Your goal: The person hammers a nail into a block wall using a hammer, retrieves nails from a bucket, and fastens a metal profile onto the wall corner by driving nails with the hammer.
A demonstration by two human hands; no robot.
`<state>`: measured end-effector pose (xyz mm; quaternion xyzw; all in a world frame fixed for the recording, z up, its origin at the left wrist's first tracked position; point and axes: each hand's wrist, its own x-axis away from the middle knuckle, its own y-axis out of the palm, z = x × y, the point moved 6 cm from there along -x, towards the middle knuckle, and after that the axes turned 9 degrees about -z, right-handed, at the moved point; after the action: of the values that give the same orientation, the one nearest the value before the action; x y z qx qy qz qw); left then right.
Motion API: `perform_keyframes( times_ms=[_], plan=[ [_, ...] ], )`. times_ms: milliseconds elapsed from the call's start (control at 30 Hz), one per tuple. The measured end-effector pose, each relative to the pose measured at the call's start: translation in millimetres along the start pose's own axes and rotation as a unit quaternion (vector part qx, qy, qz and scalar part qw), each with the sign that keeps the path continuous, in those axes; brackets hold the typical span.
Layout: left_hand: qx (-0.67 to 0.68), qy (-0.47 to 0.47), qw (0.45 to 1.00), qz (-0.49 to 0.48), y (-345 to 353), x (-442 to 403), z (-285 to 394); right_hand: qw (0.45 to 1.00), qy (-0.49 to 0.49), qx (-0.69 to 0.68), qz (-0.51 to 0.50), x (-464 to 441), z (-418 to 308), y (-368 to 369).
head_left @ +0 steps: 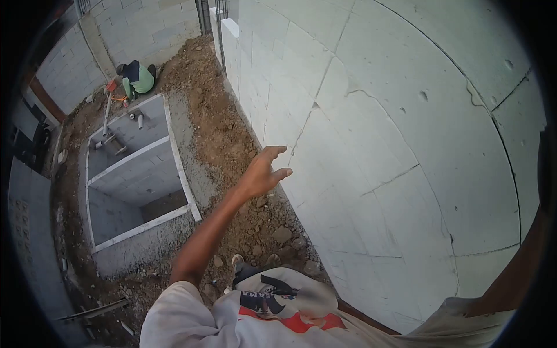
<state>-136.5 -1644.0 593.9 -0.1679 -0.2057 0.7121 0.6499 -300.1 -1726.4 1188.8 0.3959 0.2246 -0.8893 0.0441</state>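
Note:
My left hand [262, 173] is stretched out in front of a pale block wall [360, 156], thumb and fingers apart and holding nothing. Its fingertips are close to a vertical joint in the wall; whether they touch the surface I cannot tell. Thin cracks, mortar lines and small pits mark the blocks. My right arm [513, 269] rises along the right edge of the view, and its hand is out of sight. A dark shape [544, 174] at that edge is too cut off to name.
Left of me lies an open block-walled pit [133, 152] with a dividing wall and pipes [108, 113]. Another person [138, 79] crouches at its far end beside an orange tool [119, 98]. Loose soil and stones [217, 124] run along the wall's foot.

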Motion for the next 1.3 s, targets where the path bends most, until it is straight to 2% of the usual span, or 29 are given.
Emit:
perform_keyframes(
  times_ms=[33,100,133,167,200,233,300,400,467,500,533,600,633,667,700,733,767,800,867,900,967,1067,1133,1200,1267,1300],
  plan=[
    [-0.038,-0.039,0.998,-0.013,25,23,-74,0.999,-0.018,-0.039,0.017,9,-22,1],
    [-0.103,-0.145,0.979,-0.099,76,89,-190,0.988,-0.048,-0.138,0.041,40,-67,5],
    [-0.100,-0.204,0.965,-0.130,110,134,-262,0.979,-0.057,-0.190,0.053,56,-86,3],
    [-0.088,-0.215,0.959,-0.164,120,182,-270,0.964,-0.065,-0.250,0.060,73,-106,0],
    [-0.122,-0.235,0.947,-0.179,149,233,-325,0.945,-0.072,-0.313,0.059,90,-128,0],
    [-0.109,-0.349,0.880,-0.303,163,278,-344,0.918,-0.071,-0.387,0.045,109,-155,7],
    [-0.098,-0.450,0.801,-0.382,199,377,-403,0.850,-0.060,-0.524,0.006,137,-207,22],
    [-0.150,-0.422,0.786,-0.426,226,485,-428,0.696,0.027,-0.699,-0.162,197,-317,92],
    [-0.070,-0.533,0.805,-0.253,231,538,-455,0.576,0.115,-0.741,-0.325,272,-416,161],
    [-0.025,-0.523,0.814,-0.250,207,531,-425,0.522,0.158,-0.727,-0.417,330,-471,199],
    [-0.018,-0.531,0.810,-0.246,204,540,-425,0.469,0.200,-0.682,-0.524,419,-530,246],
    [0.075,-0.490,0.861,-0.111,202,548,-452,0.470,0.182,-0.586,-0.634,570,-593,261],
    [0.053,-0.472,0.878,-0.063,195,547,-465,0.465,0.164,-0.534,-0.687,642,-624,266],
    [0.051,-0.475,0.877,-0.056,191,550,-477,0.434,0.144,-0.501,-0.734,701,-639,254],
    [0.080,-0.446,0.891,0.008,180,549,-486,0.436,0.083,-0.477,-0.759,731,-644,227],
    [0.108,-0.413,0.901,0.071,168,547,-491,0.432,-0.026,-0.478,-0.765,807,-666,222],
    [0.097,-0.426,0.895,0.094,157,545,-498,0.442,-0.072,-0.456,-0.769,833,-669,198],
    [0.092,-0.421,0.897,0.101,150,545,-509,0.413,-0.083,-0.440,-0.793,850,-669,184],
    [0.049,-0.439,0.896,0.048,139,537,-542,0.342,-0.056,-0.413,-0.842,864,-662,167],
    [0.044,-0.434,0.898,0.055,122,525,-552,0.323,-0.037,-0.403,-0.855,867,-660,169],
    [0.089,-0.463,0.882,-0.017,100,510,-563,0.305,-0.004,-0.394,-0.867,862,-660,187],
    [0.100,-0.459,0.883,0.005,37,470,-582,0.293,0.023,-0.386,-0.875,858,-677,227],
    [0.113,-0.474,0.873,0.038,4,445,-621,0.292,0.024,-0.385,-0.875,853,-702,269],
    [0.123,-0.484,0.862,0.081,-23,418,-679,0.299,0.006,-0.389,-0.871,846,-742,326],
    [0.066,-0.480,0.858,0.171,-51,391,-747,0.311,-0.016,-0.391,-0.866,835,-797,400],
    [0.110,-0.489,0.846,0.180,-63,373,-788,0.321,-0.040,-0.391,-0.861,830,-831,442]
  ],
)
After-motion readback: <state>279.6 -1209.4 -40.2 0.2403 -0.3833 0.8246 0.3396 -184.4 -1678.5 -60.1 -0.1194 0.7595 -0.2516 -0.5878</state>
